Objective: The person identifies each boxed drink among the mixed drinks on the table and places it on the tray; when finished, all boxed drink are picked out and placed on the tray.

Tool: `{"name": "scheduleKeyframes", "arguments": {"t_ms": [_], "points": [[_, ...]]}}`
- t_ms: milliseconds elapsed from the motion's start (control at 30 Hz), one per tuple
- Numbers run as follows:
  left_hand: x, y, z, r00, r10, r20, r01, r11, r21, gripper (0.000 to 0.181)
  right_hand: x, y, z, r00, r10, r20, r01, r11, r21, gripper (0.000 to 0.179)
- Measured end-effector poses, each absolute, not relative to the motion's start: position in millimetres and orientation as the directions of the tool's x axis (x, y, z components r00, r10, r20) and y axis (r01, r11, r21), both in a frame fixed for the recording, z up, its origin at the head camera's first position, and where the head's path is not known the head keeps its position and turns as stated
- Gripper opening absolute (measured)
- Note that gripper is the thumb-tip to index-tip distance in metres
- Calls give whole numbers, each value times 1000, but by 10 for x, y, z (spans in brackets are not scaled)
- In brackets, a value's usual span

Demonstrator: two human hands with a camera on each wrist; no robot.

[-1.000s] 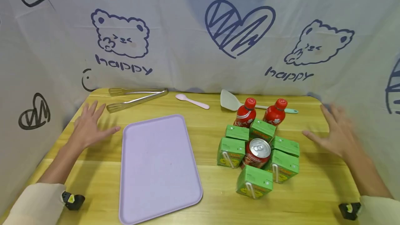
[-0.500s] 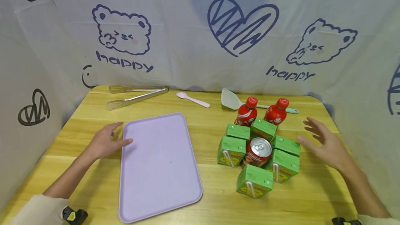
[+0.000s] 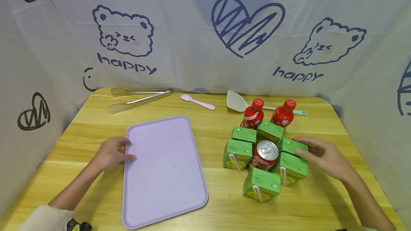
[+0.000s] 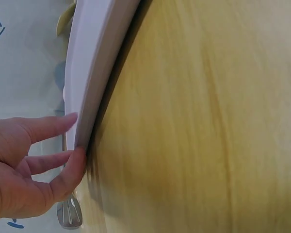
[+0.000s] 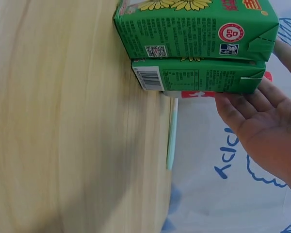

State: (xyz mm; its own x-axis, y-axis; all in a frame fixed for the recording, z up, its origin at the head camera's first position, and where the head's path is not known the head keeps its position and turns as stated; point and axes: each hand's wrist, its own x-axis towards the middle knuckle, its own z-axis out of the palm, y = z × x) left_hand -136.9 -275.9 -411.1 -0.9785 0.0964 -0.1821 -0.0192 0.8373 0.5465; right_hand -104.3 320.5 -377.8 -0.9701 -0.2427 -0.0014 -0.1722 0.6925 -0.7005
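In the head view my left hand (image 3: 110,154) is at the left rim of a lilac tray (image 3: 165,167). The left wrist view shows a fingertip against the tray's outer side and the thumb, parted from it, over the tray. My right hand (image 3: 322,158) reaches the back carton (image 3: 293,147) of a pair of green drink cartons, fingers behind it and thumb over its top. The front carton (image 3: 291,168) stands right against it. In the right wrist view the fingers lie along the back carton's side, with the thumb at the front carton's top end.
A red can (image 3: 265,154) stands amid several green cartons, one carton (image 3: 261,184) nearest the front. Two red bottles (image 3: 252,114) are behind them. Metal tongs (image 3: 144,99), a pink spoon (image 3: 197,102) and a spatula (image 3: 237,101) lie along the back by the cloth (image 3: 179,27).
Both hands were spread above the table's sides. They have come inward and down, the left to the tray's rim, the right to the carton pair. The tray and cartons have not moved.
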Motion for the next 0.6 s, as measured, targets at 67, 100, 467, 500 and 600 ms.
{"name": "scheduleKeyframes", "arguments": {"t_ms": [67,100,467,500,600], "points": [[-1358,-2753,-4116,-979,91,-182,-26,831,556,48,-1042,3207,-3781,-972,-234,-21,-153,695,-703,41],[-1356,-2751,-4118,-979,90,-180,-26,829,558,45,-1045,3210,-3784,-972,-232,-25,-148,695,-703,40],[-1408,-2690,-4136,-975,78,-208,-65,794,605,39,-1101,3260,-3816,-971,-238,26,-191,705,-683,39],[-1419,-2687,-4138,-975,85,-205,-60,789,612,40,-1100,3267,-3818,-970,-240,38,-200,700,-685,39],[-1455,-2668,-4147,-978,100,-182,-33,790,612,39,-1088,3292,-3815,-969,-243,47,-207,690,-694,40]]}}
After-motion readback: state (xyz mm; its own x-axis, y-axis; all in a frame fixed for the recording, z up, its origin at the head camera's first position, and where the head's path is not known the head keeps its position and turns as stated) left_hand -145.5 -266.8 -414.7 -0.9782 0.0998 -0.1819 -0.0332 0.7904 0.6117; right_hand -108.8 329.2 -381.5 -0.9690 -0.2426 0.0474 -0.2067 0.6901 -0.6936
